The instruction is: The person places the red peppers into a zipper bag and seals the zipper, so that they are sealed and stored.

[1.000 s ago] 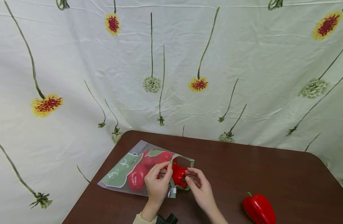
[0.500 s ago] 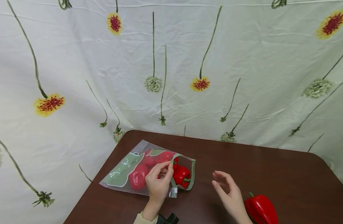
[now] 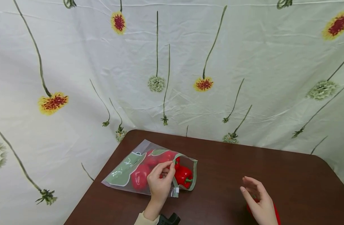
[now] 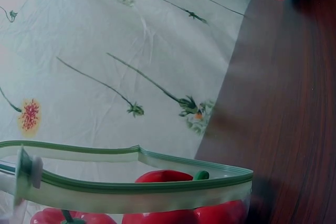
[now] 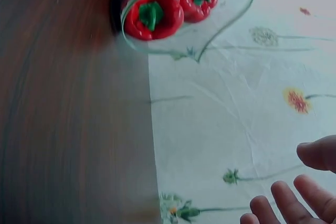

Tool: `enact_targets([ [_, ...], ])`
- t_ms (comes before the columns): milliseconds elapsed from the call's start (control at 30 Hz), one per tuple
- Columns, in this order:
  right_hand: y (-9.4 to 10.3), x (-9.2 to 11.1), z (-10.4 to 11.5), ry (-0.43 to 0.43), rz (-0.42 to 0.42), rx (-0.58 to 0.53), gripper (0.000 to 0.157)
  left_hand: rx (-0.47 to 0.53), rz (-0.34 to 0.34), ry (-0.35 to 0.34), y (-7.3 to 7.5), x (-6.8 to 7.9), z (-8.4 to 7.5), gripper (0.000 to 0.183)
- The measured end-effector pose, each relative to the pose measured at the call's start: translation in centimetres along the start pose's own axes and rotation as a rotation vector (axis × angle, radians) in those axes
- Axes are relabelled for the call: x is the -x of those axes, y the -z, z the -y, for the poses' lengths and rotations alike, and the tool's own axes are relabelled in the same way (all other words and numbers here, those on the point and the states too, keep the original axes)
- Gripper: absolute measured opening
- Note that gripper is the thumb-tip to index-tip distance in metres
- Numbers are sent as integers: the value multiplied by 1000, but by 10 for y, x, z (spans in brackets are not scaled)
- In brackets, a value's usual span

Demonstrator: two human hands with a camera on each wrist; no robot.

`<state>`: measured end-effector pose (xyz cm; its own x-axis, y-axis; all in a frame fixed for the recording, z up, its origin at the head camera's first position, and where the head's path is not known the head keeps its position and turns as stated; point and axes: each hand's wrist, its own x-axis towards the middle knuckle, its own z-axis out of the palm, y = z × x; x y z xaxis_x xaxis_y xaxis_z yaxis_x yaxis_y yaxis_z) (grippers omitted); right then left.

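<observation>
A clear zip bag with green print lies on its side at the table's left, its green-edged mouth held apart and facing right. My left hand pinches the upper edge of that mouth between thumb and fingers. Inside the bag are several red bell peppers, and two with green stems show through the opening in the right wrist view. My right hand, fingers loosely bent and apart from the thumb, hovers over another red bell pepper at the right, mostly hidden behind the hand.
The dark brown table has rounded far corners. Behind it hangs a white cloth printed with flowers. A white zip slider sits at the near corner of the bag's mouth. A black wrist strap shows on the left wrist.
My right hand has left the bag's mouth and moved right to the lone bell pepper, now covering most of it. My left hand still pinches the bag's edge.
</observation>
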<state>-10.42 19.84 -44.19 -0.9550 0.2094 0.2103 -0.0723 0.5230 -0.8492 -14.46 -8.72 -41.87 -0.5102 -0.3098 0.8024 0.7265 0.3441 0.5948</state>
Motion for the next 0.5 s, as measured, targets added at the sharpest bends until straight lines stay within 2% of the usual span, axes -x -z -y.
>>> enact_targets([
  [133,10,2,-6,-12,-55,4,38,8,5,2,0,0,0,21],
  [333,20,4,-16,20,-209,-61,40,9,4,11,0,0,0,18],
  [500,31,5,-26,-40,-325,-69,42,5,4,11,0,1,1,18],
])
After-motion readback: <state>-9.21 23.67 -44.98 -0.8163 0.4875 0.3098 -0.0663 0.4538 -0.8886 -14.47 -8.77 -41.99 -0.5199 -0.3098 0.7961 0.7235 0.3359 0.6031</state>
